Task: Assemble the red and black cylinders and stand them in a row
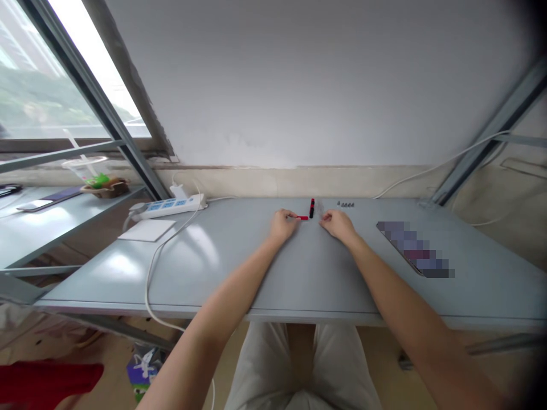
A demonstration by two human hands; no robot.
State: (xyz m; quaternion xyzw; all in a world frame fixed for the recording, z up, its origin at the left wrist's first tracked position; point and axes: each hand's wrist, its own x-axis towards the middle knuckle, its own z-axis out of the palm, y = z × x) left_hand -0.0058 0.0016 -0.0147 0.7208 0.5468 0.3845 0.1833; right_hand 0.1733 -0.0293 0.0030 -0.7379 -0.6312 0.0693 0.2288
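My left hand (284,225) is closed in a pinch on the near end of a small red rod-shaped piece (303,217), which points right, just above the desk. Beyond the gap between my hands lies a short red-and-black cylinder (311,208), too small to name. My right hand (338,225) rests on the desk with its fingers pinched together; what is in them, if anything, I cannot make out. Right beside its fingertips is a crumpled piece of clear plastic (320,209). Several tiny dark metallic pieces (346,205) lie in a row farther right.
A phone (414,249) with a blurred screen lies at the right. At the left are a white power strip (173,206), a white flat sheet (146,230) and a cable (150,267) crossing the desk's front edge. Metal frame posts stand at both sides.
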